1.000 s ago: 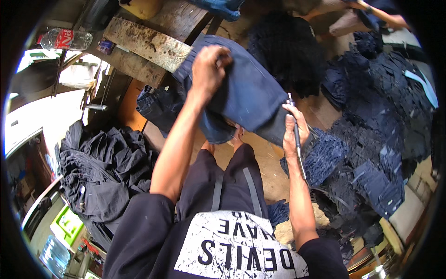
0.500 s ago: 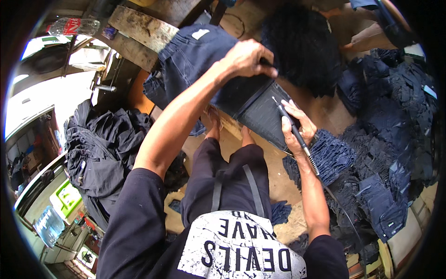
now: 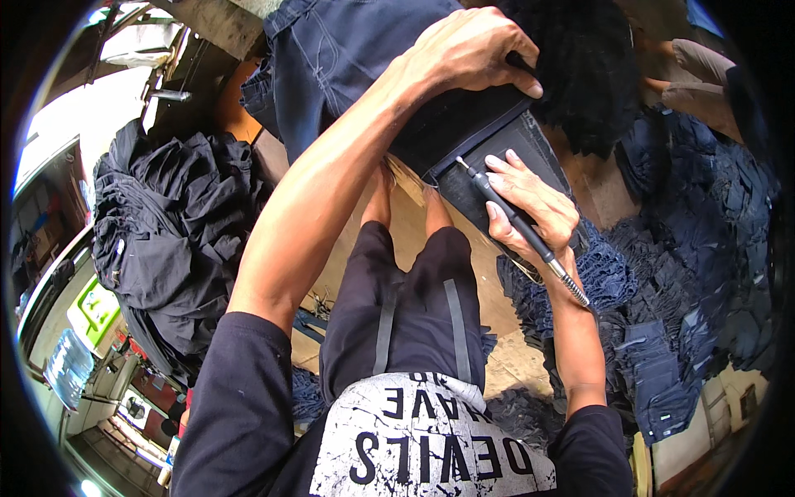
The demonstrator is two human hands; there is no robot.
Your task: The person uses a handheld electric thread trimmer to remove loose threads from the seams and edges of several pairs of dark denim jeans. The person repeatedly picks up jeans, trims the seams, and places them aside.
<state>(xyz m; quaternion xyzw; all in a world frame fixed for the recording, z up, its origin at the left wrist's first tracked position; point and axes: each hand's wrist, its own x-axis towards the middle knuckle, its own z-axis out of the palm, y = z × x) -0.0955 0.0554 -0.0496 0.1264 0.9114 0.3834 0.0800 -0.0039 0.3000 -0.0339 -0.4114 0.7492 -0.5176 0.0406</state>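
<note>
Dark navy trousers (image 3: pixel 348 70) lie ahead of me, one leg drawn over a dark grey board (image 3: pixel 537 147) whose end sticks out past the hem. My left hand (image 3: pixel 480 54) is closed on the cloth near the far end of the hem, thumb and fingers pinching a dark fold. A black pen-shaped rotary tool handpiece (image 3: pixel 523 225) with a metal tip and a spring at its rear sits in my right hand (image 3: pixel 538 197). Its tip is at the near end of the hem; whether it touches the cloth, I cannot tell. Some right fingers extend over the board.
Heaped black garments (image 3: pixel 178 248) stand on the left. Several stacks of folded dark denim (image 3: pixel 662 331) fill the right side. Beyond the board hangs a shaggy black pile (image 3: pixel 580 74). Another person's bent limb (image 3: pixel 700 87) shows at far right. A blue water bottle (image 3: pixel 69 369) is at far left.
My right hand has brought the handpiece tip from over the board to the near end of the hem. My left hand keeps its hold on the cloth. The whole view has shifted slightly.
</note>
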